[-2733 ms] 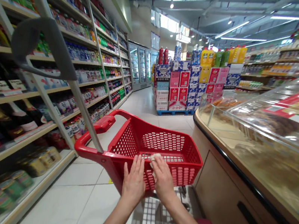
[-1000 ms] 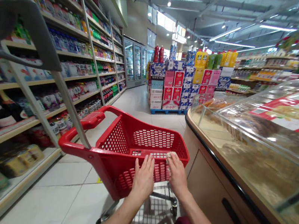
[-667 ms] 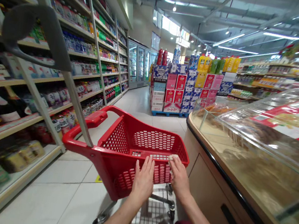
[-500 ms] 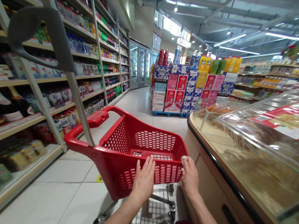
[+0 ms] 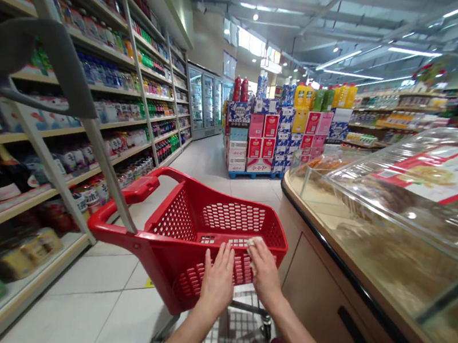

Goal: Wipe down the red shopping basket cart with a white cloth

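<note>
A red plastic shopping cart [image 5: 175, 253] stands sideways in front of me, with a perforated basket. My left hand [image 5: 217, 280] rests with straight fingers against its near side, the fingertips at the rim. Close to its right, my right hand [image 5: 265, 276] is on the same rim and presses a small white wad [image 5: 256, 241], like a tissue or cloth, under its fingers. Most of the wad is hidden by those fingers. The cart's red handle [image 5: 95, 220] is at the left end, where a grey metal post [image 5: 115, 188] rises.
Stocked drink shelves [image 5: 146, 89] line the left. A wooden counter [image 5: 325, 279] with glass edges and clear-lidded food boxes [image 5: 429, 168] runs close along the right. Ahead, stacked drink cartons [image 5: 263, 136] stand on a blue pallet [image 5: 254, 174], with glass-door fridges [image 5: 208, 98] behind.
My right hand has slid left along the rim with the white wad, from the cart's right corner towards my left hand. The left hand stays at the rim. The view has shifted slightly.
</note>
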`<state>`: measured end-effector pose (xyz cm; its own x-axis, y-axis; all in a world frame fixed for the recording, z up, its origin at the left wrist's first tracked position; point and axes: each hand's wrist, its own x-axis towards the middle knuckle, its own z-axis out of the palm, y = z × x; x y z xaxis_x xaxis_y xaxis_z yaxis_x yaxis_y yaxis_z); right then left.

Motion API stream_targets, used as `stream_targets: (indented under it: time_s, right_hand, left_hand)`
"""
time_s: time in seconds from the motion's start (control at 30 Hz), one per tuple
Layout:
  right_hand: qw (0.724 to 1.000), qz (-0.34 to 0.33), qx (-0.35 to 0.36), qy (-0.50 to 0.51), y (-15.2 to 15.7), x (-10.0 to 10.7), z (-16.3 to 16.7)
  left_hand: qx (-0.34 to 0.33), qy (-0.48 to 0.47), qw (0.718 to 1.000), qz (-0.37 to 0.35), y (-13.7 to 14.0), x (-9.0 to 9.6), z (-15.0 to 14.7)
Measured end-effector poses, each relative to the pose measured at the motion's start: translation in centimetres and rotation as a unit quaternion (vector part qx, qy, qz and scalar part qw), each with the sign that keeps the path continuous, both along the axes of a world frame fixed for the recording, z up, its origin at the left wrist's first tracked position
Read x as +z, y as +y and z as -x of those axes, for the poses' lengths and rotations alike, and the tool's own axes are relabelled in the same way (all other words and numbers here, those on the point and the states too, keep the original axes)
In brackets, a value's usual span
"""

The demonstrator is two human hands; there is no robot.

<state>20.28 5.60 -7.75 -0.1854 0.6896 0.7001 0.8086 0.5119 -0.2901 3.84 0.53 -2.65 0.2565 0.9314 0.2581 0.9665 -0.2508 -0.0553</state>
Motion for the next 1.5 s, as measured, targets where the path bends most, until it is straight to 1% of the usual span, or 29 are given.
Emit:
stream_targets:
  time_s: [0.03, 0.07, 0.1, 0.17, 0.2, 0.23, 0.27, 0.37, 0.43, 0.47, 0.57, 0.6, 0.63, 0.73, 0.77, 0.8, 0.83, 0.93, 0.97, 1.0, 1.1, 1.13, 1.17, 1.2, 1.3, 1.33, 1.37, 1.47, 1.5]
  right_hand:
    - [1.0, 0.002, 0.013, -0.009, 0.0, 0.1, 0.0]
    - [1.0, 0.006, 0.006, -0.008, 0.1, 0.1, -0.3]
    - [1.0, 0.012, -0.019, 0.003, 0.2, 0.0, -0.8]
    - [0.995, 0.024, -0.09, 0.037, 0.5, -0.2, -2.0]
    - [0.992, 0.028, -0.115, 0.05, 0.6, -0.3, -2.4]
    - [0.99, 0.028, -0.124, 0.056, 0.6, -0.4, -2.5]
    - [0.991, 0.027, -0.115, 0.055, 0.5, -0.4, -2.2]
    - [0.999, 0.018, -0.03, 0.016, -0.2, -0.3, -0.3]
    - [1.0, 0.012, 0.0, 0.0, -0.4, -0.1, 0.5]
    - [1.0, 0.01, -0.009, 0.003, -0.4, 0.0, 0.5]
    - [0.995, 0.006, -0.086, 0.043, 0.0, 0.2, 0.4]
    - [0.994, 0.004, -0.094, 0.05, 0.0, 0.2, 0.6]
    - [0.995, 0.0, -0.083, 0.049, 0.0, 0.2, 1.0]
    - [1.0, -0.02, 0.01, 0.01, -0.3, 0.3, 2.2]
    - [0.999, -0.022, 0.027, 0.001, -0.4, 0.4, 2.3]
    - [0.999, -0.02, 0.026, 0.002, -0.4, 0.4, 2.1]
    - [1.0, -0.013, 0.005, 0.012, -0.3, 0.4, 1.7]
    - [0.995, 0.014, -0.085, 0.058, -0.1, 0.3, 0.7]
    - [0.993, 0.019, -0.093, 0.063, -0.1, 0.2, 0.8]
    - [0.995, 0.02, -0.083, 0.061, -0.2, 0.1, 1.2]
    - [1.0, 0.002, 0.012, 0.026, -0.6, 0.1, 3.0]
    - [0.999, -0.005, 0.033, 0.019, -0.6, 0.1, 3.3]
    - [0.999, -0.009, 0.038, 0.018, -0.6, 0.2, 3.3]
    - [0.999, -0.007, 0.024, 0.024, -0.4, 0.3, 3.1]
    - [0.996, 0.012, -0.06, 0.058, 0.0, 0.7, 2.5]
    - [0.996, 0.014, -0.068, 0.061, 0.0, 0.8, 2.7]
    - [0.997, 0.012, -0.057, 0.056, 0.0, 0.9, 3.1]
    - [0.999, -0.013, 0.041, 0.014, -0.4, 1.0, 4.7]
    - [0.998, -0.017, 0.061, 0.004, -0.5, 1.0, 4.9]
  left_hand:
    - [0.008, -0.002, 1.0, -0.003, 0.0, 0.2, 0.2]
    - [0.021, -0.004, 1.0, -0.006, 0.1, 0.4, 0.4]
    - [0.033, -0.004, 0.999, -0.009, 0.2, 0.5, 0.7]
    - [0.049, 0.0, 0.999, -0.012, 0.2, 0.7, 1.4]
    - [0.05, 0.002, 0.999, -0.012, 0.3, 0.7, 1.7]
    - [0.05, 0.004, 0.999, -0.012, 0.3, 0.7, 1.9]
    - [0.051, 0.005, 0.999, -0.014, 0.3, 0.6, 2.0]
    - [0.058, 0.003, 0.998, -0.028, 0.3, 0.1, 2.0]
    - [0.05, 0.003, 0.998, -0.034, 0.2, -0.1, 2.0]
    - [0.044, 0.002, 0.998, -0.035, 0.2, -0.1, 2.0]
    - [0.035, -0.002, 0.999, -0.027, 0.2, -0.1, 2.0]
    - [0.037, -0.003, 0.999, -0.024, 0.2, 0.0, 2.0]
    - [0.04, -0.003, 0.999, -0.022, 0.3, 0.0, 2.0]
    - [0.045, 0.002, 0.999, -0.025, 0.3, 0.0, 2.2]
    - [0.044, 0.007, 0.999, -0.03, 0.3, 0.0, 2.3]
    - [0.043, 0.012, 0.998, -0.036, 0.3, 0.0, 2.4]
    - [0.042, 0.016, 0.998, -0.043, 0.2, -0.1, 2.4]
    - [0.046, 0.022, 0.997, -0.054, 0.0, -0.2, 2.4]
    - [0.049, 0.021, 0.997, -0.051, 0.0, -0.2, 2.4]
    - [0.051, 0.021, 0.997, -0.046, 0.0, -0.2, 2.3]
    - [0.048, 0.024, 0.998, -0.038, -0.1, 0.2, 2.6]
    - [0.049, 0.026, 0.998, -0.04, -0.1, 0.4, 2.8]
    - [0.055, 0.025, 0.997, -0.042, -0.2, 0.6, 3.1]
    - [0.065, 0.023, 0.997, -0.043, -0.2, 0.8, 3.4]
    - [0.081, 0.019, 0.996, -0.035, -0.4, 1.3, 4.3]
    - [0.08, 0.019, 0.996, -0.031, -0.5, 1.4, 4.5]
    - [0.079, 0.019, 0.996, -0.029, -0.5, 1.5, 4.6]
    - [0.085, 0.019, 0.996, -0.026, -0.5, 1.6, 4.6]
    - [0.083, 0.02, 0.996, -0.024, -0.5, 1.6, 4.6]
